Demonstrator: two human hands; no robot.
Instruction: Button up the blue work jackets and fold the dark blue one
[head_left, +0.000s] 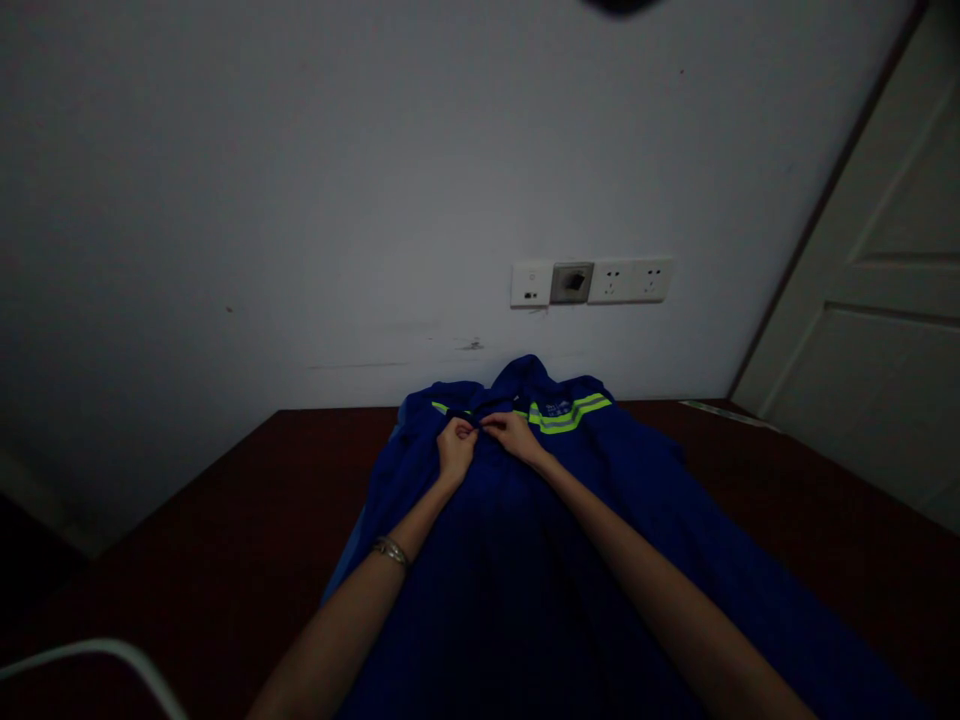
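Note:
A blue jacket [525, 560] with yellow-green and grey reflective strips across the chest lies spread out, its collar toward the wall. My left hand [456, 447] pinches the front edge of the jacket just below the collar. Close beside it, my right hand [514, 436] pinches the other side of the front opening, and the fingertips of both hands almost meet. Whatever small fastening may sit between the fingers is too dark and small to make out. A bracelet [391, 550] is on my left wrist.
The jacket rests on a dark red-brown table [247, 510] against a pale wall [337, 180]. A row of sockets [628, 281] is set in the wall. At right stands a panelled door [892, 290], with a thin strip [731, 414] near it. A white curved cable [112, 645] lies lower left.

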